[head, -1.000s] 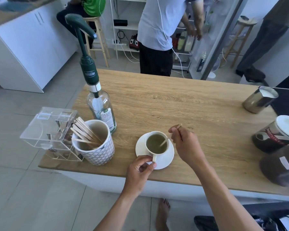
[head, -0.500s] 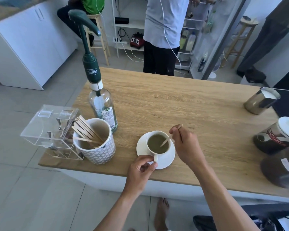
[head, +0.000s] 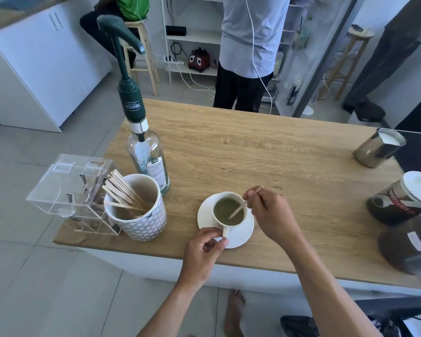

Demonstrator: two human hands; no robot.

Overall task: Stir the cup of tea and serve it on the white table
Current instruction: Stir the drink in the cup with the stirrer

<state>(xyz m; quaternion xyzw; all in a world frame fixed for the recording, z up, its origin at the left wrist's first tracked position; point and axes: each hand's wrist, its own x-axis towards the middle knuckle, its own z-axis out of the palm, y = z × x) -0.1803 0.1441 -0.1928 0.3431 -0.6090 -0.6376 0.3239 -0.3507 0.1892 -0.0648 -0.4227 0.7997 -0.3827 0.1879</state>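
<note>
A white cup of greenish tea point(head: 229, 211) stands on a white saucer point(head: 238, 235) near the front edge of the wooden counter point(head: 265, 171). My left hand point(head: 204, 249) pinches the cup's handle at its near side. My right hand point(head: 270, 215) is just right of the cup and holds a wooden stir stick point(head: 238, 209) whose lower end dips into the tea.
Left of the cup stand a patterned mug of wooden sticks point(head: 136, 207), a clear plastic box point(head: 71, 188) and a pump-topped syrup bottle point(head: 146, 152). A metal milk jug point(head: 378, 150) and dark canisters point(head: 401, 203) sit at the right. A person point(head: 248, 52) stands behind the counter.
The stick's lower end has shifted slightly inside the tea. Both hands stay where they were; the view has drifted a little.
</note>
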